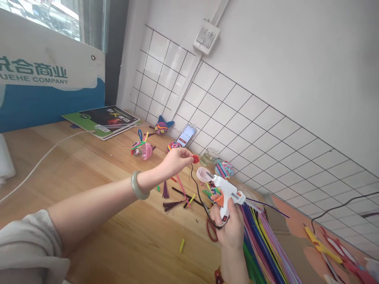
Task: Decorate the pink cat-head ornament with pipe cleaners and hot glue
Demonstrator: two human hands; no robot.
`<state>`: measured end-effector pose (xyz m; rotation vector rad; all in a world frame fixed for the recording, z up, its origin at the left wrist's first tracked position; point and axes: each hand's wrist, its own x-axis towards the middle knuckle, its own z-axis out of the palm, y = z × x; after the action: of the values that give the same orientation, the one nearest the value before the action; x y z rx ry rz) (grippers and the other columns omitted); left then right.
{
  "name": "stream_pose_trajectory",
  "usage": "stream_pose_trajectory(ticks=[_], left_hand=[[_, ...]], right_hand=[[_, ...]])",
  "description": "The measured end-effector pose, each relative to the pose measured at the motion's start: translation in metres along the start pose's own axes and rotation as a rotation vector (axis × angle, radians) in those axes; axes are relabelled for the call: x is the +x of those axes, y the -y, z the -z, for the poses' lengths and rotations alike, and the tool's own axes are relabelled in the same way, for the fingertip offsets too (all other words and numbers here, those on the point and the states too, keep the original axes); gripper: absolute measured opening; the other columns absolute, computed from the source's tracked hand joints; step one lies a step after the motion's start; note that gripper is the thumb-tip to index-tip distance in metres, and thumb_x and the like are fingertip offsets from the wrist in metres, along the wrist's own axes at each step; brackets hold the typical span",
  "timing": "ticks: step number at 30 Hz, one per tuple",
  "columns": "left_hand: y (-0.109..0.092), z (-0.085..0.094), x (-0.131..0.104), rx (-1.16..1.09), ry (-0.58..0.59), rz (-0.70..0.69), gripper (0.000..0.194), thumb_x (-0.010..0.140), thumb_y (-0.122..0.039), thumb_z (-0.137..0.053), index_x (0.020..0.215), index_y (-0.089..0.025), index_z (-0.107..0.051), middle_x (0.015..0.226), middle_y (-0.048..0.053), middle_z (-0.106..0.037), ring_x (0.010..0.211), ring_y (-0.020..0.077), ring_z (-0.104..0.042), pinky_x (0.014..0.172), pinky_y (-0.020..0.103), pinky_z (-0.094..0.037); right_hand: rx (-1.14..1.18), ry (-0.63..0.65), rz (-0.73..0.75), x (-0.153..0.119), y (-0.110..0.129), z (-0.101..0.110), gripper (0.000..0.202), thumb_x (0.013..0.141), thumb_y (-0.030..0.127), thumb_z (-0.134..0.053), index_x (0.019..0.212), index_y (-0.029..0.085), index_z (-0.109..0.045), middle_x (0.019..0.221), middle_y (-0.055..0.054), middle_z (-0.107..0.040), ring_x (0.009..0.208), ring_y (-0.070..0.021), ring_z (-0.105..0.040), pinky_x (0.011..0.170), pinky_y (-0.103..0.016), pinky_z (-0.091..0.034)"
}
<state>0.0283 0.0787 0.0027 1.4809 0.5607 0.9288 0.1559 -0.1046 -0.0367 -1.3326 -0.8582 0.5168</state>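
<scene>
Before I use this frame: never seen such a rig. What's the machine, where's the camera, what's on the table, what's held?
There's no machine: these are one person's two bare hands. The single picture comes from a camera worn on that person's head, looking forward and down. The left hand pinches a small red piece; the right hand grips a white glue gun. On the wooden table are a bundle of coloured stems, a pink craft figure and a phone near the wall.
</scene>
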Motion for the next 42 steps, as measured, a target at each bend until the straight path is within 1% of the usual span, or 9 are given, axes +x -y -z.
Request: stream_pose_trajectory(ticks=[7,11,15,20,24,29,34,38,42], left_hand=[[-0.004,0.013,0.012,-0.068,-0.070,-0.019,0.010,0.071,-0.022,-0.066,0.075,-0.013,-0.064,0.069,0.003,-0.067,0.062,0.0113,-0.056,0.063,0.025,-0.041],[-0.009,0.017,0.012,-0.139,-0.071,-0.028,0.010,0.069,-0.021,-0.067,0.074,-0.012,-0.065,0.068,0.004,-0.066,0.059,0.0105,-0.054,0.060,0.025,-0.040],[-0.013,0.018,0.008,-0.165,-0.039,-0.054,0.012,0.069,-0.022,-0.066,0.076,-0.012,-0.066,0.071,0.005,-0.067,0.061,0.0109,-0.054,0.061,0.025,-0.040],[-0.015,0.016,0.004,-0.179,-0.008,-0.059,0.015,0.068,-0.026,-0.068,0.074,-0.013,-0.067,0.072,0.005,-0.068,0.064,0.0117,-0.056,0.062,0.025,-0.041],[-0.018,0.015,0.001,-0.212,0.012,-0.049,0.014,0.066,-0.027,-0.070,0.073,-0.014,-0.068,0.069,0.002,-0.068,0.061,0.0105,-0.055,0.061,0.024,-0.041],[-0.020,0.014,-0.001,-0.272,0.038,-0.012,0.007,0.067,-0.019,-0.069,0.071,-0.014,-0.067,0.066,0.001,-0.067,0.059,0.0086,-0.054,0.059,0.022,-0.040],[-0.025,0.016,-0.002,-0.280,0.035,-0.007,0.008,0.067,-0.019,-0.070,0.070,-0.013,-0.067,0.066,0.001,-0.066,0.060,0.0086,-0.055,0.061,0.023,-0.041],[-0.028,0.019,-0.003,-0.235,-0.006,-0.004,0.011,0.066,-0.023,-0.072,0.070,-0.013,-0.068,0.065,0.001,-0.066,0.060,0.0099,-0.054,0.061,0.024,-0.041],[-0.023,0.017,-0.002,-0.239,0.021,-0.027,0.011,0.067,-0.023,-0.071,0.070,-0.014,-0.067,0.067,0.001,-0.067,0.061,0.0104,-0.056,0.061,0.023,-0.041]], right_hand=[[-0.138,0.411,-0.396,0.003,-0.021,0.015,0.057,0.071,0.076,-0.055,0.072,0.019,-0.055,0.038,0.010,-0.039,0.025,-0.0046,-0.026,0.032,-0.021,-0.023],[-0.327,0.636,-0.570,-0.002,-0.038,-0.003,0.056,0.065,0.072,-0.065,0.073,0.017,-0.055,0.044,0.006,-0.050,0.027,-0.0076,-0.041,0.030,-0.019,-0.020],[-0.488,0.726,-0.563,-0.008,-0.048,-0.029,0.057,0.069,0.074,-0.058,0.075,0.017,-0.055,0.047,0.006,-0.050,0.034,-0.0099,-0.048,0.034,-0.019,-0.026],[-0.715,0.618,-0.326,-0.009,-0.051,-0.047,0.046,0.086,0.059,-0.045,0.066,0.019,-0.054,0.055,0.002,-0.055,0.053,-0.0126,-0.054,0.051,-0.023,-0.037],[-0.879,0.479,-0.143,0.004,-0.051,-0.039,0.042,0.090,0.048,-0.043,0.063,0.019,-0.057,0.069,-0.003,-0.063,0.072,-0.0183,-0.060,0.070,-0.028,-0.042],[-1.045,0.303,-0.126,0.031,-0.062,-0.025,0.024,0.092,0.037,-0.053,0.091,0.016,-0.065,0.091,-0.005,-0.068,0.087,-0.0199,-0.064,0.082,-0.036,-0.048],[-1.065,0.282,-0.176,0.041,-0.075,-0.029,0.026,0.092,0.034,-0.058,0.111,0.016,-0.061,0.113,-0.007,-0.063,0.096,-0.0191,-0.063,0.084,-0.040,-0.053],[-0.927,0.250,-0.169,0.049,-0.066,-0.021,0.025,0.092,0.034,-0.058,0.109,0.015,-0.061,0.107,-0.005,-0.065,0.087,-0.0164,-0.064,0.076,-0.036,-0.055],[-0.685,0.114,-0.059,0.058,-0.029,-0.009,0.025,0.086,0.039,-0.062,0.084,0.014,-0.064,0.079,-0.002,-0.066,0.069,-0.0151,-0.061,0.066,-0.030,-0.050]])
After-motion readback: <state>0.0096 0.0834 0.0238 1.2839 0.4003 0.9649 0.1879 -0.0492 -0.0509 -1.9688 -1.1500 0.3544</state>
